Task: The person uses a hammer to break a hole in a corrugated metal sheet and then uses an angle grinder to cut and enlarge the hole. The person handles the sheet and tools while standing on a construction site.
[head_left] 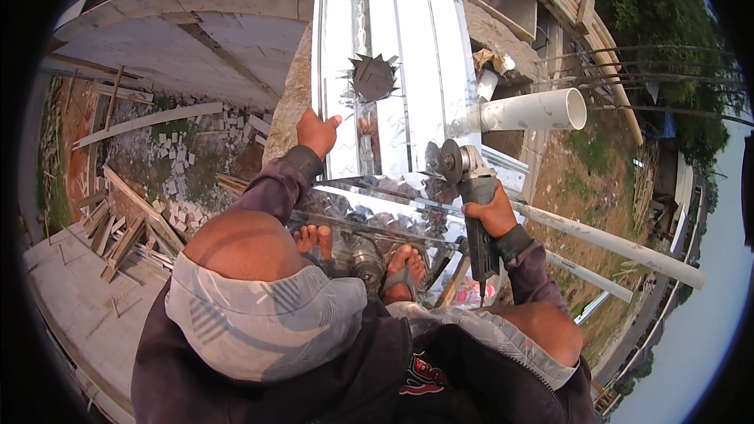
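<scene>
A long, shiny ribbed metal sheet [421, 71] stretches away in front of me, with a jagged-edged round hole [374, 78] in it. At the sheet's left edge my left hand [318, 133] is closed, its thumb lying along the top; the fingers underneath are partly hidden. My right hand [495, 213] is wrapped round the body of a grey angle grinder [480, 188], held upright with its head away from me. The grinder's round disc [451, 161] is by the sheet's near right part; whether they touch I cannot tell. Another crumpled reflective metal piece [377, 202] lies closer, above my feet.
A wide white pipe [534, 111] sticks out to the right, and a long thin pipe [613, 243] slants below it. Down on the left lie broken blocks [177, 159] and loose boards [126, 243]. The ground drops away on both sides of my narrow perch.
</scene>
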{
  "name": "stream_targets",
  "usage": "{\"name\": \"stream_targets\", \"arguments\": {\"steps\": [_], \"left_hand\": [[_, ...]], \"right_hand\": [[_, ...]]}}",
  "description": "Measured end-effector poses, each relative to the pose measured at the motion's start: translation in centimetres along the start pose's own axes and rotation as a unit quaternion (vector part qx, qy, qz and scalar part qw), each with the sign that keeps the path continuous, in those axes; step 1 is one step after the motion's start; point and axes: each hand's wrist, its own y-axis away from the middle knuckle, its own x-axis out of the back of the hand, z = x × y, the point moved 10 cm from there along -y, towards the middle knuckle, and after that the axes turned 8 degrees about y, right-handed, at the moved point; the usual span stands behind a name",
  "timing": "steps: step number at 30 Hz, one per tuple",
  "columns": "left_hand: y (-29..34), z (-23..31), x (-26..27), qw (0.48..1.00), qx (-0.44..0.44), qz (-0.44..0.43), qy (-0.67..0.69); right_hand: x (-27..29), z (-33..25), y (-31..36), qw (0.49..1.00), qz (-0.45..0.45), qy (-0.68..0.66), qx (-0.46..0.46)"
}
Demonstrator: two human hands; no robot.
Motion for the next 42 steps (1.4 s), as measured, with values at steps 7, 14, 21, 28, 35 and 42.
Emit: {"name": "stream_targets", "arguments": {"steps": [7,14,21,28,35,42], "left_hand": [[-0.9,-1.6,-0.5,1.000,0.003,-0.008,-0.004],[-1.2,-2.1,-0.7,1.000,0.005,-0.010,0.004],[-1.1,-1.7,-0.6,1.000,-0.004,-0.007,0.005],[-1.1,-1.8,-0.2,1.000,-0.004,-0.005,0.016],[-0.5,-0.9,-0.3,1.000,0.004,-0.007,0.004],[-0.9,-1.4,-0.5,1.000,-0.001,-0.007,0.001]], "right_hand": [[0.1,-0.7,-0.1,1.000,0.007,0.014,-0.001],[0.0,-0.5,-0.2,1.000,0.007,0.007,-0.005],[-0.1,-0.5,-0.1,1.000,0.001,0.006,-0.009],[-0.7,-0.8,0.5,1.000,0.001,-0.019,0.001],[-0.1,-0.7,-0.6,1.000,0.010,-0.001,0.001],[-0.1,0.5,-0.6,1.000,0.011,0.002,-0.007]]}}
